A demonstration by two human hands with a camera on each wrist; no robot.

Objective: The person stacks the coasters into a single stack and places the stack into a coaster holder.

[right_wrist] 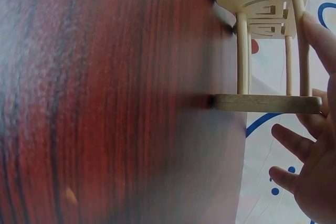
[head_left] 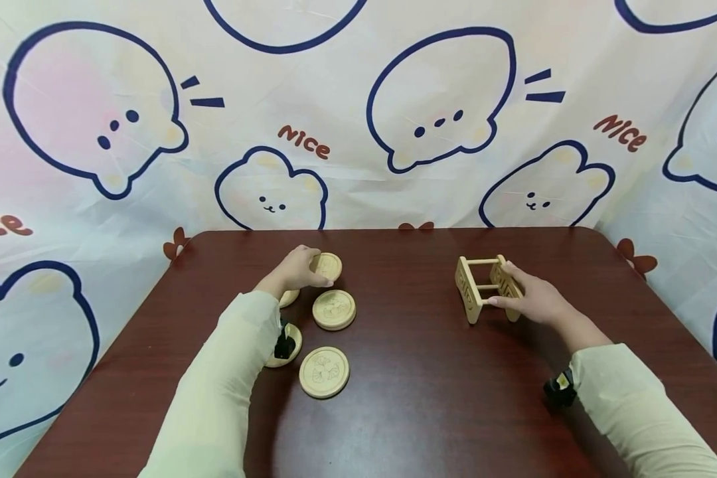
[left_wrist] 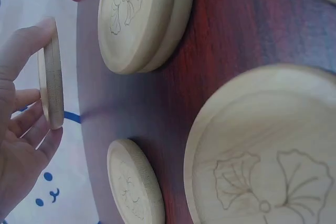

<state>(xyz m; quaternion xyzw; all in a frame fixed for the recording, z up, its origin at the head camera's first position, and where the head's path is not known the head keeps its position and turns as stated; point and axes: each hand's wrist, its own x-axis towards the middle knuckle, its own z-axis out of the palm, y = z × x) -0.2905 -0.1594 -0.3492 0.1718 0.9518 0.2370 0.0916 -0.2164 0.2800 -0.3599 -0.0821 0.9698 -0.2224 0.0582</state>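
**Left hand [head_left: 295,270] pinches coaster [head_left: 330,265], right hand [head_left: 536,300] grips rack [head_left: 469,291]**

Left thumb and fingers hold the round wooden coaster by its edge. In the head view, from that coaster, a leaf-engraved coaster stack [head_left: 334,310] sits at six o'clock, a front coaster [head_left: 324,372] beyond it. Sleeve-hidden coasters [head_left: 289,299] lie toward seven and eight. The rack stands well apart at three, its right end between right thumb and fingers.

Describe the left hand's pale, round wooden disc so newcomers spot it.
On the dark reddish-brown table, look left of centre, near the far edge. The left hand grips the pale round wooden disc. Unlike neighbouring pale wooden discs, it alone is held.
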